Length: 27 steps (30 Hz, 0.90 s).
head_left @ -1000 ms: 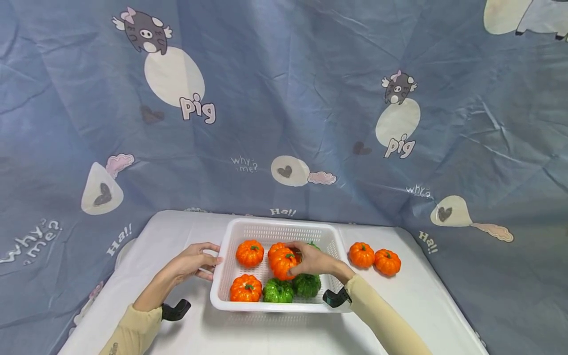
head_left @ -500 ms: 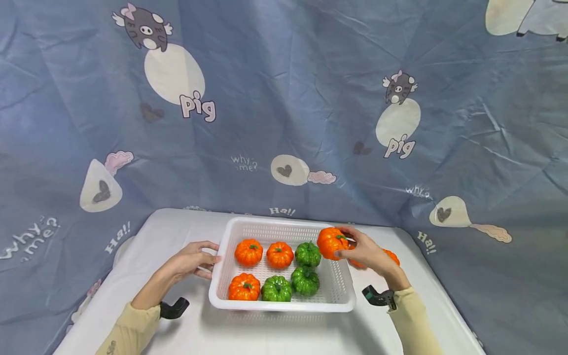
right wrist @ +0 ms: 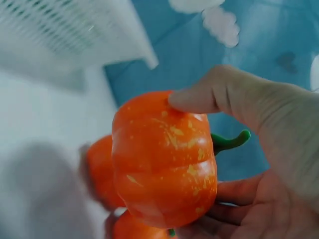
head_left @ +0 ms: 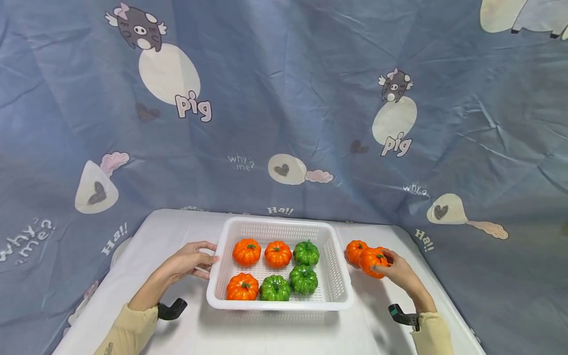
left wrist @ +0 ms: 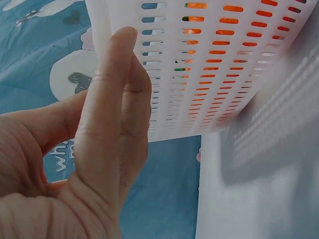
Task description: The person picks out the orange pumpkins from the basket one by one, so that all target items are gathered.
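Note:
In the head view, my right hand (head_left: 401,271) grips an orange toy pumpkin (head_left: 372,263) over the table, right of the white basket (head_left: 347,297). The right wrist view shows the thumb on the upper side of this pumpkin (right wrist: 164,159) and fingers below it, its green stem toward the palm. Just behind it are two more orange pumpkins, one partly visible (head_left: 355,250) and one mostly hidden. My left hand (head_left: 188,261) rests against the basket's left side with its fingers extended; in the left wrist view, the fingers (left wrist: 107,109) touch the slotted wall near the rim.
Inside the basket sit orange pumpkins, such as one at back left (head_left: 246,252), and green ones, such as one at the front (head_left: 275,288). A white cloth (head_left: 266,335) covers the table. Behind it hangs a blue printed curtain (head_left: 248,123).
My right hand has lifted the orange pumpkin out of the basket's middle and carried it right, over the rim, to the other orange pumpkins. The left hand stays at the basket's left side.

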Each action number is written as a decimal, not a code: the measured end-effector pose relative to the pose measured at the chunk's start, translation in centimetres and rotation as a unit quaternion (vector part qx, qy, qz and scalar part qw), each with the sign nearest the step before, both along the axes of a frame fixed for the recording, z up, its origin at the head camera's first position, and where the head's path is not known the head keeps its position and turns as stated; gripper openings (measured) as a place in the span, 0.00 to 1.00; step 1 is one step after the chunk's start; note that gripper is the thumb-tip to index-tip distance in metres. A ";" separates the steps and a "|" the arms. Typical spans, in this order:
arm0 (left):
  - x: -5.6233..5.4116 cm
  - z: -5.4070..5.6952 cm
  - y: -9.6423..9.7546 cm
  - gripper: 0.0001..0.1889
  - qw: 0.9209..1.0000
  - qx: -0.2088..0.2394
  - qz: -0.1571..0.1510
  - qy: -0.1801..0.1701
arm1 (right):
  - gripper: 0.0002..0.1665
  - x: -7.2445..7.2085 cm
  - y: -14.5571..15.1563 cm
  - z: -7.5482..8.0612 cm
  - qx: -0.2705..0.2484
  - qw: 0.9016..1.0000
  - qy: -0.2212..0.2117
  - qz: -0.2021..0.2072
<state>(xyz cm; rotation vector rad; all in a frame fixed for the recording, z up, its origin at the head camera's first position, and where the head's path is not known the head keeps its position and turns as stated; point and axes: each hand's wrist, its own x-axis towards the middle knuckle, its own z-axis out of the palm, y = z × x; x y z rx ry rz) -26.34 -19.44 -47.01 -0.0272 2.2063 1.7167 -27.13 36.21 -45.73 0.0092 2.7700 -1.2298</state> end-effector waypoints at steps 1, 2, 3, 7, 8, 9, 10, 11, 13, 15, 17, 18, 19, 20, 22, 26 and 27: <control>0.0 0.0 0.0 0.26 1.000 0.000 0.000 0.000 | 0.47 0.1 0.3 -0.6 0.005 1.000 -0.004 -0.005; 0.0 0.0 0.0 0.26 1.000 0.000 0.001 0.000 | 0.48 0.1 0.5 -1.1 0.010 1.000 -0.007 -0.010; 0.0 0.0 0.0 0.26 1.000 0.001 0.000 0.000 | 0.49 0.1 0.6 -1.6 0.016 1.000 -0.011 -0.014; 0.0 0.0 -0.1 0.27 1.000 0.004 -0.001 0.002 | 0.51 0.2 0.6 -3.4 0.032 0.999 -0.024 -0.022; -0.1 0.0 -0.1 0.27 1.000 0.004 -0.001 0.003 | 0.51 0.2 0.5 -3.7 0.031 0.999 -0.025 -0.022; -0.1 -0.1 -0.1 0.27 1.000 0.005 -0.002 0.003 | 0.51 0.2 0.5 -4.0 0.032 0.999 -0.026 -0.022; -0.1 -0.2 -0.1 0.26 1.000 0.005 -0.001 0.003 | 0.51 0.2 0.4 -4.3 0.033 0.999 -0.024 -0.024; -0.1 -0.2 -0.2 0.26 1.000 0.007 -0.002 0.002 | 0.51 0.2 0.3 -4.5 0.031 0.999 -0.021 -0.024; -0.1 -0.3 -0.1 0.27 1.000 0.009 -0.002 0.001 | 0.51 0.1 0.2 -4.9 0.036 0.999 -0.013 -0.025; -0.1 -0.4 -0.1 0.27 1.000 0.012 -0.001 -0.001 | 0.51 0.1 0.2 -5.0 0.040 0.999 -0.010 -0.024; 0.0 -0.4 -0.1 0.27 1.000 0.011 0.001 -0.002 | 0.52 0.1 0.2 -5.0 0.043 0.999 -0.009 -0.023; 0.0 -0.3 0.0 0.27 1.000 0.009 0.003 -0.002 | 0.52 0.1 0.2 -5.0 0.043 0.999 -0.012 -0.023; 0.0 -0.3 0.0 0.27 1.000 0.006 0.005 -0.002 | 0.53 0.1 0.2 -4.9 0.040 0.999 -0.014 -0.023; 0.0 -0.3 0.1 0.27 1.000 0.004 0.006 -0.001 | 0.53 0.1 0.3 -4.9 0.038 0.999 -0.018 -0.023; 0.0 -0.3 0.1 0.26 1.000 0.002 0.008 -0.001 | 0.54 0.2 0.4 -4.6 0.034 0.999 -0.024 -0.024; 0.0 -0.3 0.1 0.26 1.000 0.003 0.009 -0.001 | 0.53 0.2 0.4 -3.7 0.019 0.999 -0.023 -0.025; 0.0 -0.3 0.0 0.26 1.000 0.004 0.010 -0.002 | 0.53 0.2 0.3 -3.3 0.014 0.999 -0.018 -0.024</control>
